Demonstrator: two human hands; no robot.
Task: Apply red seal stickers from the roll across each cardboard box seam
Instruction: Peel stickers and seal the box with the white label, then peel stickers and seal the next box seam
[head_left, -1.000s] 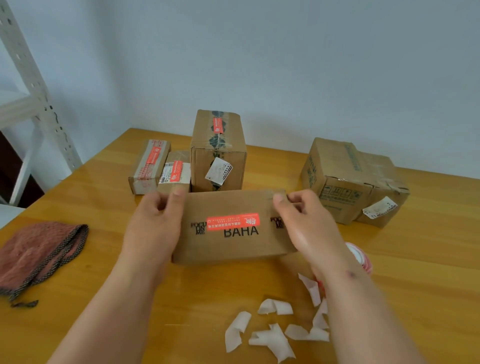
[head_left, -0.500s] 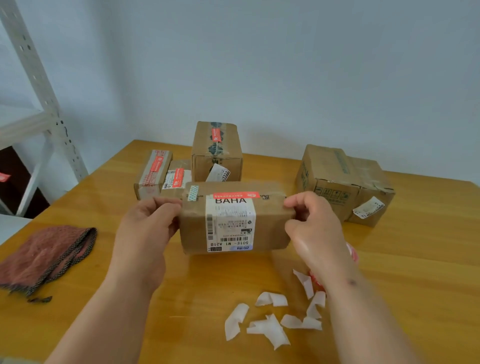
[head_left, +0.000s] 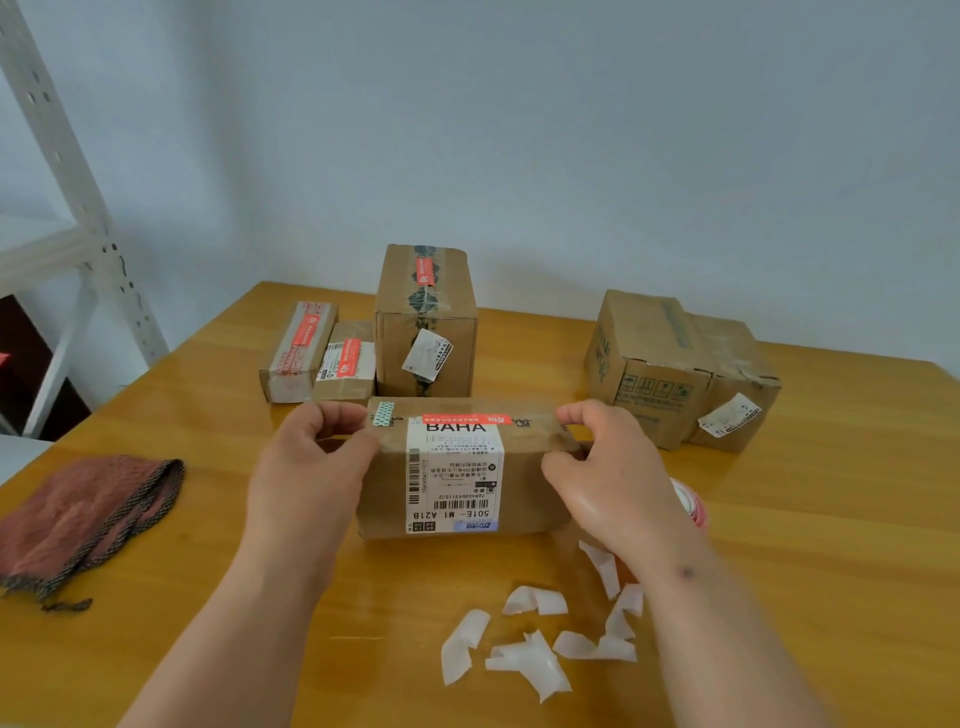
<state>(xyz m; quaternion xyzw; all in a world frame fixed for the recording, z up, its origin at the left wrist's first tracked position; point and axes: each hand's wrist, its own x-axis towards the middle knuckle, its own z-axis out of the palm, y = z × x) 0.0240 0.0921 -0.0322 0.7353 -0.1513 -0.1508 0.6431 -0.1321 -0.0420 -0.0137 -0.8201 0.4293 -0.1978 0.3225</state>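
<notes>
A long cardboard box (head_left: 530, 483) printed BAHA is held between both hands just above the wooden table (head_left: 831, 545). Its white shipping label (head_left: 454, 475) faces me and a red seal sticker (head_left: 467, 419) lies along its top edge. My left hand (head_left: 306, 467) grips the left end, my right hand (head_left: 608, 467) grips the right end. The red and white sticker roll (head_left: 691, 506) lies on the table, mostly hidden behind my right wrist.
Three boxes with red stickers (head_left: 425, 322) (head_left: 298, 351) (head_left: 347, 364) stand at the back left. Two boxes (head_left: 644, 364) (head_left: 737, 384) without visible red stickers sit at the back right. White backing scraps (head_left: 530, 654) litter the table near me. A reddish cloth (head_left: 88, 519) lies left, by a white shelf frame (head_left: 78, 208).
Both hands have tipped the BAHA box toward me, so the stickered face now points up and the shipping label faces me.
</notes>
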